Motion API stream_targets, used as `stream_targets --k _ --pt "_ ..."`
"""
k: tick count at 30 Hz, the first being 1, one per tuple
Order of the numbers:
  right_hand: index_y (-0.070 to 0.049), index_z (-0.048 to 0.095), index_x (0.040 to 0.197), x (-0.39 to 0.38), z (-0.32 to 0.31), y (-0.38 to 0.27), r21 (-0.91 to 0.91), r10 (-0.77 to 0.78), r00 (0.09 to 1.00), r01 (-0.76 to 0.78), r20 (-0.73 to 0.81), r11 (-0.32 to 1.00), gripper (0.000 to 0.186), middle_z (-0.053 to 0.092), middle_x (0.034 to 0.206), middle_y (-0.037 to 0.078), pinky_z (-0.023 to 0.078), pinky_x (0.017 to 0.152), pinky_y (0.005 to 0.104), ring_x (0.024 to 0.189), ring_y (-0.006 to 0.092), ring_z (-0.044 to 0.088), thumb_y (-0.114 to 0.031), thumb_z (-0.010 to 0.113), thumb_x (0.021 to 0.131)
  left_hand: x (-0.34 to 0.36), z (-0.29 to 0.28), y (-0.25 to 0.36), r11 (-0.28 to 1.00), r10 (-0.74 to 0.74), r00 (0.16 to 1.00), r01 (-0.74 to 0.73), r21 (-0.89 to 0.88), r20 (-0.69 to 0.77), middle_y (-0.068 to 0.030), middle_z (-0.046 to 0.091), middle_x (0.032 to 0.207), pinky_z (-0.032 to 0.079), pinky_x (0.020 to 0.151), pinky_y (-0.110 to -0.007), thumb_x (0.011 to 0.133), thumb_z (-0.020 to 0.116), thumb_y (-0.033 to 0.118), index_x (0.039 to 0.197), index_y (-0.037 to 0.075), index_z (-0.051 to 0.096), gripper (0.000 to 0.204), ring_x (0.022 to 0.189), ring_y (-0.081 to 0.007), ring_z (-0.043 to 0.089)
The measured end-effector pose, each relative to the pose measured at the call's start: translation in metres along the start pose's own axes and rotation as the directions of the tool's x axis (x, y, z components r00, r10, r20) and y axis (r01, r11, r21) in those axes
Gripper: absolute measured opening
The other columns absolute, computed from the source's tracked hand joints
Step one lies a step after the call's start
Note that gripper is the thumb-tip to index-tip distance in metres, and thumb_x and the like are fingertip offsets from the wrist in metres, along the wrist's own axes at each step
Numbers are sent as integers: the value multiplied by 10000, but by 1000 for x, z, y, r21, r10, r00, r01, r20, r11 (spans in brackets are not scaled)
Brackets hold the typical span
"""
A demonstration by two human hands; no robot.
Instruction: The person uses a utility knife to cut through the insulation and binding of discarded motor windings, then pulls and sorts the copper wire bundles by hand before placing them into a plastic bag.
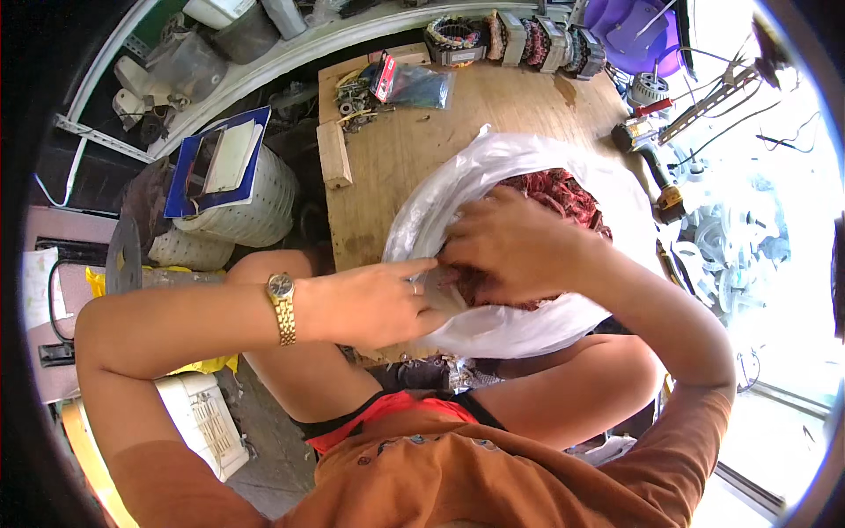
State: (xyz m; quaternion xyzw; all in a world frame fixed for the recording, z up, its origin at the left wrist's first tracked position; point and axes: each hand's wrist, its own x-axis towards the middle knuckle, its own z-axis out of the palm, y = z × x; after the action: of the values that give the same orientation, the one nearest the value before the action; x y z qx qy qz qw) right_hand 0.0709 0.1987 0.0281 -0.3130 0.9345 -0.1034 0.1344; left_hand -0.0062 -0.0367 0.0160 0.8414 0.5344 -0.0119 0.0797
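A white plastic bag [528, 339] lies wide-mouthed on the wooden board, its rim folded outward. Inside is a tangled mass of dark red strands [572, 198], which looks like scrap winding wire. My left hand [374, 304], with a gold watch above it and a ring on one finger, is closed on the bag's near-left rim. Reaching in from the right, my right hand [506, 246] is inside the bag mouth, over the left part of the red strands. Its fingers bend downward and are slightly blurred, so what they hold is hidden.
Several wound motor stators [528, 42] line the board's far edge. Near them lie a clear packet [421, 86], small metal parts [354, 99] and a wood block [334, 154]. A cordless drill [656, 167] rests along the right edge. A blue folder [220, 163] tops a pale drum at left.
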Motion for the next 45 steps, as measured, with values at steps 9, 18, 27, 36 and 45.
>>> stream_targets --k 9,18,27,36,45 --pt "-314 639 1300 -15 28 3 -207 -19 991 46 130 977 520 684 1155 -44 289 1134 604 1261 205 511 -324 758 794 -11 0 11 999 34 999 -34 39 11 -34 656 617 466 915 -335 841 589 151 839 122 595 30 659 -200 693" --pt "-224 688 1177 -36 16 16 -107 45 999 -48 -30 993 396 679 1160 -11 364 1104 527 1234 239 524 -119 706 796 10 24 33 942 -327 941 332 45 -88 -5 650 715 418 930 -387 839 613 187 943 144 692 137 785 -185 664" --pt "-107 670 1054 -44 14 39 138 207 953 -179 -222 974 408 705 1046 130 459 945 478 1110 360 607 67 637 686 23 23 50 985 -175 985 175 14 -5 -15 655 1085 406 929 -386 837 631 194 1007 146 755 216 1103 -205 566" --pt "-96 707 1111 -33 25 48 80 324 905 -315 -274 946 444 703 963 182 517 833 479 944 391 660 58 618 703 28 53 69 956 -250 963 261 -135 97 -87 641 1248 383 959 -390 806 687 204 1232 43 653 456 1162 -278 558" --pt "-98 680 975 -25 45 22 31 354 845 -374 -399 927 278 720 972 74 417 965 485 1048 295 613 -1 652 717 72 64 90 901 -408 909 385 -201 -89 -80 647 1113 379 897 -432 905 594 180 1108 74 711 258 1067 -261 595"
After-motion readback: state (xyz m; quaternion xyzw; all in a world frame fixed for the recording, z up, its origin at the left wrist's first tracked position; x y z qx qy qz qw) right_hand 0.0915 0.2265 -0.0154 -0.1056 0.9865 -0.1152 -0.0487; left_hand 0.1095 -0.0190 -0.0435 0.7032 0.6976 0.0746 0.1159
